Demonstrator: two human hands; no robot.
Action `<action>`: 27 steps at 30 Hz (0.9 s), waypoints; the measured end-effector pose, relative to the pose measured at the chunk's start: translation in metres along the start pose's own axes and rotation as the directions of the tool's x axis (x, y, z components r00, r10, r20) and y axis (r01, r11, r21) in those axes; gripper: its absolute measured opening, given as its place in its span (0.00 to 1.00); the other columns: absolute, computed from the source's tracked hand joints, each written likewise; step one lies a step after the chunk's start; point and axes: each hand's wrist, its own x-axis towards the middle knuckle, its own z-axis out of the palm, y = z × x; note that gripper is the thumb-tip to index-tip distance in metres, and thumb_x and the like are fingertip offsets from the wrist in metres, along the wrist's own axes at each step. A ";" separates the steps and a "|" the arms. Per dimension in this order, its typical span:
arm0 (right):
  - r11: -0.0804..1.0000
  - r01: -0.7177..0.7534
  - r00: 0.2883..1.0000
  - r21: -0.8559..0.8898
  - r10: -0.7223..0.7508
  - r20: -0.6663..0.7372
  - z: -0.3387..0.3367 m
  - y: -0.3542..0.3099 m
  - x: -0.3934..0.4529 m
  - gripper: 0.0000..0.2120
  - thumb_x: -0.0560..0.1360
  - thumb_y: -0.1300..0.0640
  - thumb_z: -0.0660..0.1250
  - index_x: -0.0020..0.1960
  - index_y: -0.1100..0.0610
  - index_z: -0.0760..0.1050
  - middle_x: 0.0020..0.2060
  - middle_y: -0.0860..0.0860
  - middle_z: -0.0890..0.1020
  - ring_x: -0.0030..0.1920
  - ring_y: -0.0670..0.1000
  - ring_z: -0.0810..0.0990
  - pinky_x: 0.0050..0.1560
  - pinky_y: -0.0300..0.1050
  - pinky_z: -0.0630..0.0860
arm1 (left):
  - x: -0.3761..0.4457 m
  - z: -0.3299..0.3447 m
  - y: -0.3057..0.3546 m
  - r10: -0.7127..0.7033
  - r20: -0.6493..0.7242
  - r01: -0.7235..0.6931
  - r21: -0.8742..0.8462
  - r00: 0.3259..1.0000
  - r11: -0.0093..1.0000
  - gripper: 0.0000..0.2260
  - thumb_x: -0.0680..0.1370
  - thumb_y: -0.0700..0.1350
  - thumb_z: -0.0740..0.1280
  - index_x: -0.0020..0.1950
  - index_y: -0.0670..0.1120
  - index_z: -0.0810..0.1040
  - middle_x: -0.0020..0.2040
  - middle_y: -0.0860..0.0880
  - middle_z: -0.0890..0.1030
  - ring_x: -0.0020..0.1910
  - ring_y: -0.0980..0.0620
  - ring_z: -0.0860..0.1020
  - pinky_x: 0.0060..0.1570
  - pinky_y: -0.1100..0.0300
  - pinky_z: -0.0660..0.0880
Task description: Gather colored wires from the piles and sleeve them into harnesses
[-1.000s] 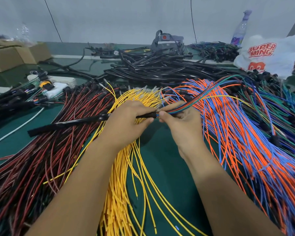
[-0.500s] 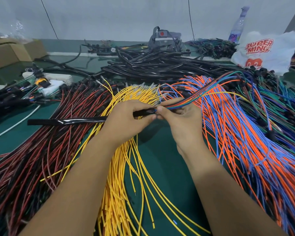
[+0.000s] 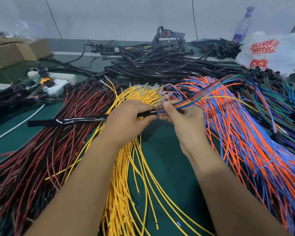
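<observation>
My left hand (image 3: 128, 120) grips the right end of a long black sleeve (image 3: 71, 120) that sticks out flat to the left over the red wires. My right hand (image 3: 180, 116) pinches a mixed bundle of colored wires (image 3: 203, 97) right at the sleeve's mouth, and the wire ends enter the sleeve. The bundle trails up and right over the orange and blue wire pile (image 3: 245, 133). A yellow wire pile (image 3: 126, 184) lies under and between my forearms. A red and black wire pile (image 3: 32, 159) fans out on the left.
A heap of black sleeves (image 3: 160, 65) lies at the back centre. Green and blue wires (image 3: 279, 103) lie far right, a white plastic bag (image 3: 271, 51) and a bottle (image 3: 242, 26) behind them. Cardboard boxes (image 3: 12, 53) and finished harnesses (image 3: 15, 94) are at the left. The table has a green mat (image 3: 163, 167).
The sleeve's free end swung from tilted down-left to level. Both hands stayed joined at the sleeve mouth, with the bundle held there.
</observation>
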 end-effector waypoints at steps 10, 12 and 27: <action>0.998 -0.018 0.999 -0.066 0.015 -0.035 -0.002 0.000 -0.001 0.06 0.75 0.60 0.71 0.39 0.54 0.82 0.29 0.48 0.81 0.31 0.43 0.79 0.34 0.35 0.73 | 0.001 0.002 0.002 -0.036 -0.029 0.034 -0.060 0.999 0.998 0.09 0.76 0.52 0.69 0.56 0.56 0.82 0.47 0.57 0.81 0.49 0.55 0.75 0.48 0.49 0.74; 0.999 -0.006 1.000 -0.031 0.005 -0.031 -0.003 -0.001 -0.001 0.06 0.74 0.62 0.71 0.40 0.55 0.80 0.29 0.49 0.81 0.32 0.45 0.80 0.33 0.36 0.74 | 0.001 0.002 0.003 -0.020 -0.023 0.019 -0.051 1.000 0.999 0.09 0.76 0.52 0.69 0.56 0.56 0.82 0.47 0.57 0.81 0.49 0.56 0.75 0.48 0.50 0.74; 0.931 -0.188 0.954 0.312 0.248 -0.167 -0.007 -0.012 0.004 0.14 0.76 0.58 0.70 0.36 0.55 0.68 0.27 0.49 0.73 0.25 0.46 0.73 0.28 0.37 0.69 | 0.001 0.002 0.001 -0.019 -0.007 0.019 -0.051 1.000 0.999 0.12 0.76 0.55 0.64 0.49 0.51 0.84 0.38 0.59 0.77 0.43 0.56 0.75 0.42 0.52 0.74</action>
